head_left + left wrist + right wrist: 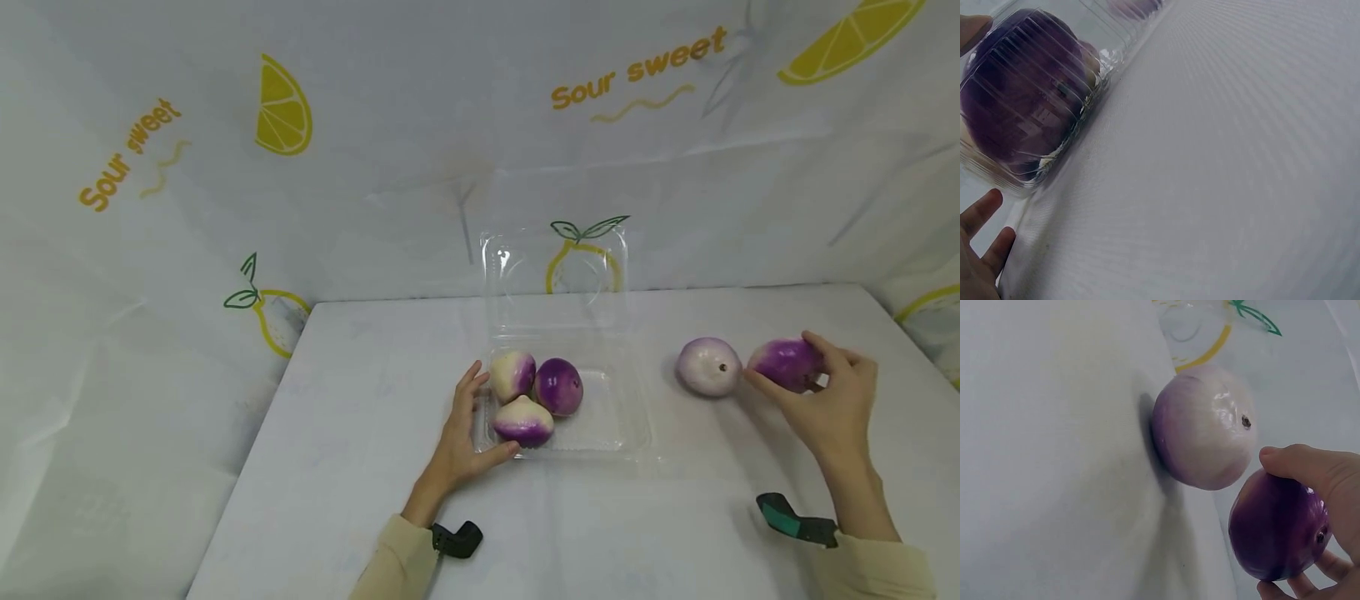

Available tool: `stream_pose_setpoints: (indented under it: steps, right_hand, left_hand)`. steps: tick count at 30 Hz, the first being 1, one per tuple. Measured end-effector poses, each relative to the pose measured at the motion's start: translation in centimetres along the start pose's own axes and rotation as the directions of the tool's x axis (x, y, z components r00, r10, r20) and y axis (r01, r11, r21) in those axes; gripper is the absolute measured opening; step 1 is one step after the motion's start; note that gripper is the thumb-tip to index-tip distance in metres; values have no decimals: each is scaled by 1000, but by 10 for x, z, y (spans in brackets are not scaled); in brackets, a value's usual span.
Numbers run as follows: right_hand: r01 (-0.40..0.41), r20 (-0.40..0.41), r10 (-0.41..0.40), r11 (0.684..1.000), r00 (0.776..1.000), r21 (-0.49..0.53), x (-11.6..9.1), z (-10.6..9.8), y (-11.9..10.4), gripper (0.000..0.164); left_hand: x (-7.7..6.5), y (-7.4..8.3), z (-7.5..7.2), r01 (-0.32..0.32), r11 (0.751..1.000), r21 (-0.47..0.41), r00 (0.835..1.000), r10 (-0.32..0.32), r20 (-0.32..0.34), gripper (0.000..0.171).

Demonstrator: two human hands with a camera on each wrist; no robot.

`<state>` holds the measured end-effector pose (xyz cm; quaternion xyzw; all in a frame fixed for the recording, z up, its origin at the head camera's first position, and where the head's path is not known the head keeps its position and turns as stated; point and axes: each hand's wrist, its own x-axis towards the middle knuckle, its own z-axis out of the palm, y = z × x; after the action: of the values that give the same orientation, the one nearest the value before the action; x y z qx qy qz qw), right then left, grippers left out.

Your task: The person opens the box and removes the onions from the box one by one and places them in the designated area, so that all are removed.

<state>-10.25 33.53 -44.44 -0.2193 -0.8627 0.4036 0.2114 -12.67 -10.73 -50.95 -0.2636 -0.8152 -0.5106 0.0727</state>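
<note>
My right hand holds a purple turnip between thumb and fingers. In the right wrist view, the held turnip appears off the table, with the thumb on its upper side and fingertips beneath. Just left of it a paler turnip sits on the table. A clear plastic clamshell box stands with its lid raised. Inside, at its left, lie three turnips: one white and purple, one deep purple, one white-topped. My left hand rests spread around the box's front left corner.
The raised lid stands in front of the back cloth, which carries lemon prints and lettering. A white table lies under everything, its back edge meeting the cloth. Dark wrist camera mounts sit on both forearms.
</note>
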Motion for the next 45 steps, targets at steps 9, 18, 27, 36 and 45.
stream_pose_setpoints:
  steps: [9,18,27,36,45]
  right_hand:
    - [38,68,-33,996,997,-82,-3,-2,14,87]
    - [57,115,-50,996,992,-63,-6,4,19,85]
    - [81,157,-69,994,985,-69,-14,16,13,87]
    - [91,223,-70,992,972,-85,-14,27,5,95]
    - [86,199,-68,993,978,-85,-15,20,9,98]
  left_hand:
    - [3,3,5,-5,1000,-4,1000,5,0,100]
    - [-2,1,0,-13,1000,-2,1000,13,0,100]
    - [-12,-2,-13,-6,1000,18,1000,6,-17,101]
    - [-21,-3,-24,-26,998,50,998,29,-49,100]
    - [-17,1,-19,-53,997,56,998,55,-38,102]
